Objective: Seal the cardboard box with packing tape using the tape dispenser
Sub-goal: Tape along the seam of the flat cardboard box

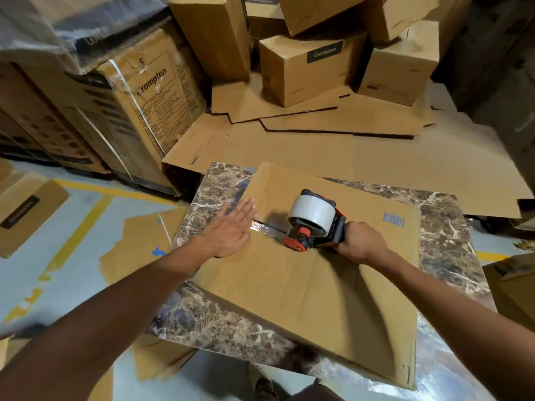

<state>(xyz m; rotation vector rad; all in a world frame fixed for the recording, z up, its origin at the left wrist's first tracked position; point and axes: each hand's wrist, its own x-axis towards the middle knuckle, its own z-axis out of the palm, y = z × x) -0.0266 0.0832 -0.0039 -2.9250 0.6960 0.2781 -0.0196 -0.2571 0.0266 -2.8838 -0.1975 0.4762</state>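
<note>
A brown cardboard box [312, 287] lies on a marble-patterned table [220, 186], its top flaps closed along a centre seam. A red and black tape dispenser [314, 222] with a clear tape roll rests on that seam, near the box's middle. My right hand [357, 240] grips the dispenser's handle. A short shiny strip of tape [263, 225] runs from the dispenser leftward to the box's left edge. My left hand [230, 228] lies flat, fingers together, on the box's left edge over the start of the tape.
Flattened cardboard sheets [318, 151] cover the floor behind the table. Stacked boxes [307, 68] stand at the back, a large strapped carton [136, 111] at left. More cardboard pieces [139, 241] lie on the grey floor with yellow lines at left.
</note>
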